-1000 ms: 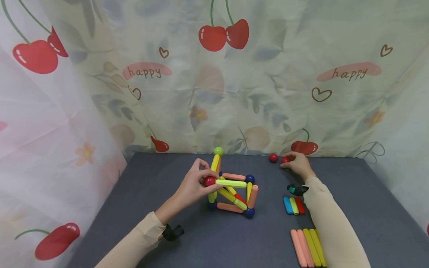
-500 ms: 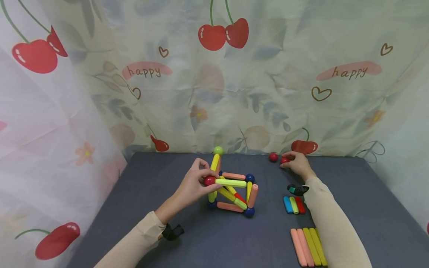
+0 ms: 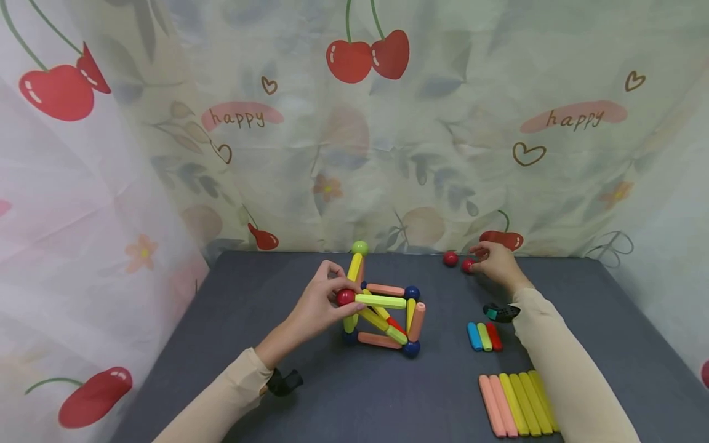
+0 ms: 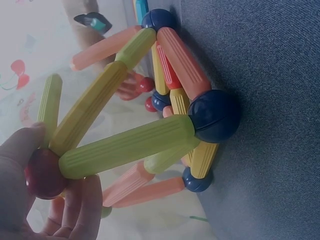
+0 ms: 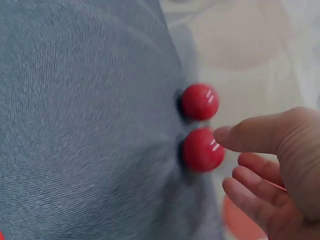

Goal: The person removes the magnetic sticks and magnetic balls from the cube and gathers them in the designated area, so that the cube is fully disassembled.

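My left hand (image 3: 316,304) pinches a red ball (image 3: 346,298) at a raised corner of a frame built from magnetic sticks and balls. A lime stick (image 3: 382,301) runs right from that ball, its other end joined to nothing I can see. Dark blue balls (image 4: 215,116) join pink and yellow sticks at the base, and a green ball (image 3: 360,248) tops the rear corner. At the back right, my right hand (image 3: 501,267) hovers beside two loose red balls, the nearer one (image 5: 203,150) and the farther one (image 5: 200,101). Its fingers are apart, holding neither ball.
Short blue, lime and red sticks (image 3: 485,336) lie in a row right of the frame. Nearer the front edge, longer pink and yellow sticks (image 3: 517,404) lie side by side, partly under the right sleeve (image 3: 570,363). A printed curtain (image 3: 388,154) hangs behind the table.
My right hand has let go of the nearer loose red ball and moved slightly right, leaving it on the table. The left hand keeps its pinch on the frame's red ball.
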Demonstrator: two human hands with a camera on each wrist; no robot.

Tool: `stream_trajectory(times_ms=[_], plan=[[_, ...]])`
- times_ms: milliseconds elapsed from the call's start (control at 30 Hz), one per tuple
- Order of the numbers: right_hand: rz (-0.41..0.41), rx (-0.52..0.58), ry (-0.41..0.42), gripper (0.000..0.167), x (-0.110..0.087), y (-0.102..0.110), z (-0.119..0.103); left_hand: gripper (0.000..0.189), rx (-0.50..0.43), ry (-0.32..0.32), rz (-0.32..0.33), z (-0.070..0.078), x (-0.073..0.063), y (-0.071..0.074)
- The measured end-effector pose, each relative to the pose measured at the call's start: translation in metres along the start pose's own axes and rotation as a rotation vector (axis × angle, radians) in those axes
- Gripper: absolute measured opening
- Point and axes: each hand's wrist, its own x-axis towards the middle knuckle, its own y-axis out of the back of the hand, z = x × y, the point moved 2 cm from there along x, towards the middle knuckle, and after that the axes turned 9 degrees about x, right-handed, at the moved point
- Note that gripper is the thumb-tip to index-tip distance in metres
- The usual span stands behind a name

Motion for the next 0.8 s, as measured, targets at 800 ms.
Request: stream_trajectory(times_ms=[800], plan=[[-0.404,0.236,0.336,0.026,-0.072,-0.076,-0.184,0.039,0.0,-0.091,-0.03,-0.009,-0.001,0.013]])
